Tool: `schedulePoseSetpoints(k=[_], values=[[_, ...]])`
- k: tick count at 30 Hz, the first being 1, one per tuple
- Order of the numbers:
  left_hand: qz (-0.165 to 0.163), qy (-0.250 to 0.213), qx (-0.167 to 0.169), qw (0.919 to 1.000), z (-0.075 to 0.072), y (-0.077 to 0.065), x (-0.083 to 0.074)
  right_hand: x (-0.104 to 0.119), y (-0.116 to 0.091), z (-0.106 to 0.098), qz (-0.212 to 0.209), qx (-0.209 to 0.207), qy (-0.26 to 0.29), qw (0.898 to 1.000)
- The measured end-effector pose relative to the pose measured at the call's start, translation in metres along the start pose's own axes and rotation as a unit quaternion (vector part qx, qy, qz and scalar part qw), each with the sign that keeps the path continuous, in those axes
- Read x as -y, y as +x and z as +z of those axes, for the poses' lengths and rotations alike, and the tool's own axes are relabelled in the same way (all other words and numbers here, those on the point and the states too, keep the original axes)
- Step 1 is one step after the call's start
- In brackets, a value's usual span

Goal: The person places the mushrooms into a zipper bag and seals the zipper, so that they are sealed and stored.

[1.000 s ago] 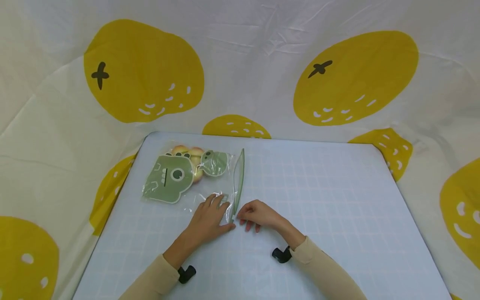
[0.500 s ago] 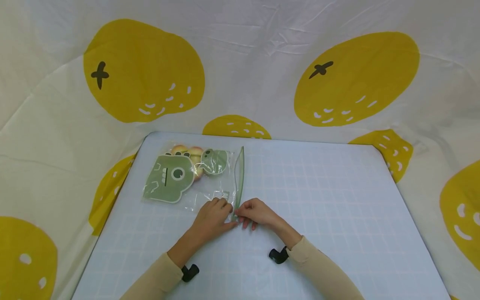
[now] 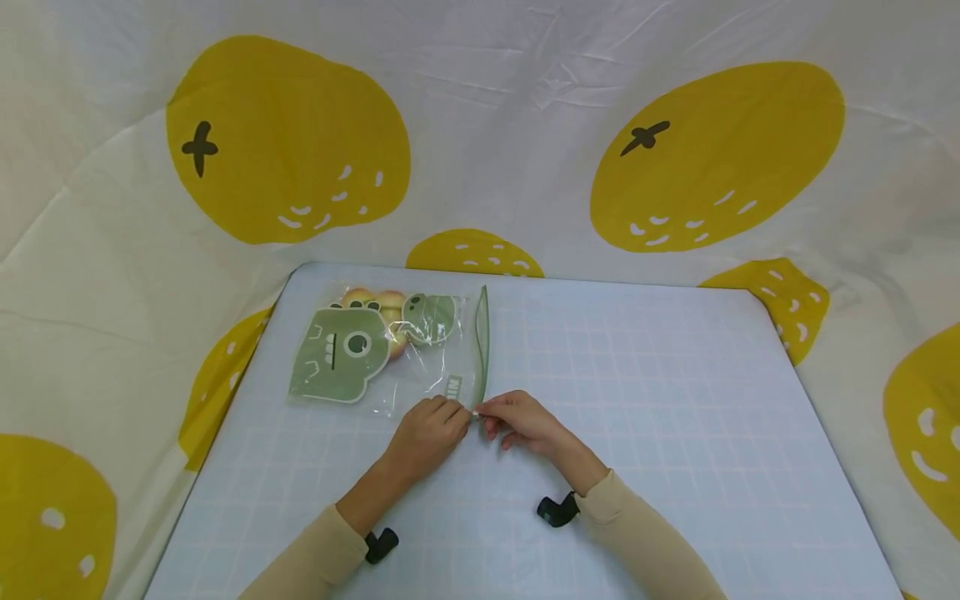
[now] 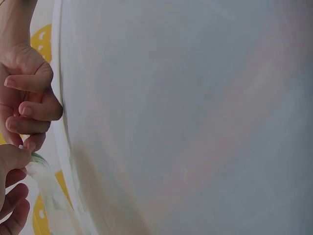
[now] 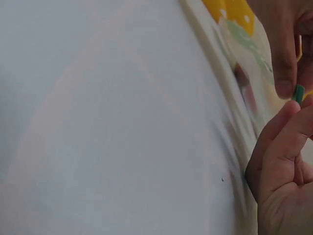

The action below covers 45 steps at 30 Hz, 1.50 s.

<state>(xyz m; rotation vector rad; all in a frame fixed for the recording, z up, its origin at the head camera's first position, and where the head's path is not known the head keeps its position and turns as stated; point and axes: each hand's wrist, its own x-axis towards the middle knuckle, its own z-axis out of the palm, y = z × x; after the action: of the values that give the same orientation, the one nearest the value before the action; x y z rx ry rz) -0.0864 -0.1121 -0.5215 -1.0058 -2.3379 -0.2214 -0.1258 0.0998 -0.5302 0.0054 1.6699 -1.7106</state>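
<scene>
A clear zipper bag (image 3: 420, 379) with a green zip strip (image 3: 482, 333) along its right edge lies on the table. Through the plastic show a green monster-face piece (image 3: 330, 358) with one eye, a smaller green piece (image 3: 438, 317) and a yellow-orange rounded piece (image 3: 393, 304). At the near end of the strip, my left hand (image 3: 431, 433) pinches the bag's corner between thumb and fingers. Directly opposite, my right hand (image 3: 525, 423) pinches the strip's end, where a small white tip shows. From the right wrist, the green strip end (image 5: 299, 93) sits between both hands' fingertips.
The pale checked table (image 3: 637, 400) stretches off to the right of the bag. A white cloth with large yellow fruit prints (image 3: 292, 142) hangs behind and around it. Black wrist cameras (image 3: 557, 510) sit under both forearms.
My left hand has gone from lying spread on the bag to pinching its corner. My right fingers have closed on the strip's end, and that corner has shifted slightly away from me.
</scene>
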Motion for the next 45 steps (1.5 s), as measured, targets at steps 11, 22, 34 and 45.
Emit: schedulePoseSetpoints(k=[11,22,34,45], values=[[0.000,0.004,-0.016,0.9999,0.000,0.003,0.001,-0.004,-0.008,0.004,-0.174,-0.092,-0.197,0.960],[-0.017,0.001,-0.015,0.9997,-0.004,0.006,0.002,-0.006,-0.008,0.002,-0.428,-0.124,-0.346,0.826],[-0.087,-0.122,-0.058,0.9871,-0.001,0.004,0.003,-0.003,-0.004,0.000,-0.473,-0.121,-0.378,0.786],[-0.143,-0.220,-0.087,0.9612,0.000,-0.002,0.004,0.011,-0.004,0.000,-0.541,-0.129,-0.439,0.706]])
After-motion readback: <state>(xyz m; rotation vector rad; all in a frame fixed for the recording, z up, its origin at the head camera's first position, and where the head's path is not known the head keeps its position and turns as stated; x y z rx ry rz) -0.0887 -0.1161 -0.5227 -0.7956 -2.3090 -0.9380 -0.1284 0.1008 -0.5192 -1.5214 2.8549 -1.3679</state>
